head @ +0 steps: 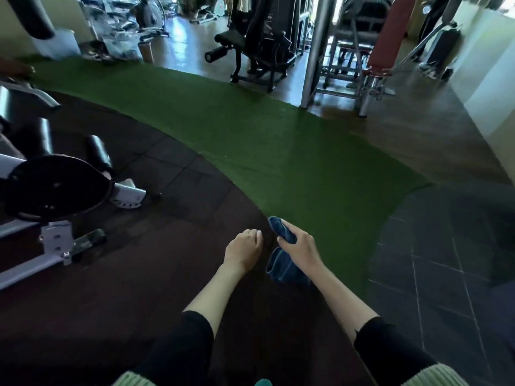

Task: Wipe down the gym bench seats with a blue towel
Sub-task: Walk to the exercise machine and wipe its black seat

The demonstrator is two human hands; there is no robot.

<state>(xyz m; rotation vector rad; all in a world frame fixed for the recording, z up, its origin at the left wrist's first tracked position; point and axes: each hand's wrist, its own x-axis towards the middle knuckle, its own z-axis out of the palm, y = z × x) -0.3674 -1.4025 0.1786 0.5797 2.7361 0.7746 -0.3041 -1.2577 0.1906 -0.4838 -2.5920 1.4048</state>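
Observation:
My right hand point(299, 245) grips a folded blue towel point(281, 267) in front of me, low in the view; the cloth sticks out above and hangs below the fingers. My left hand point(243, 247) is beside it on the left, fingers curled in, holding nothing. A black padded seat point(55, 188) on a white-framed machine stands at the left, well away from both hands. Far ahead stands a black bench machine point(250, 43), and a red padded bench point(390, 37) leans at the back right.
A strip of green turf point(250, 140) runs across the floor ahead, with dark rubber tiles point(167, 246) under my arms. A steel column point(317, 51) and grey machine frames stand beyond the turf. A wall edge closes in at the right.

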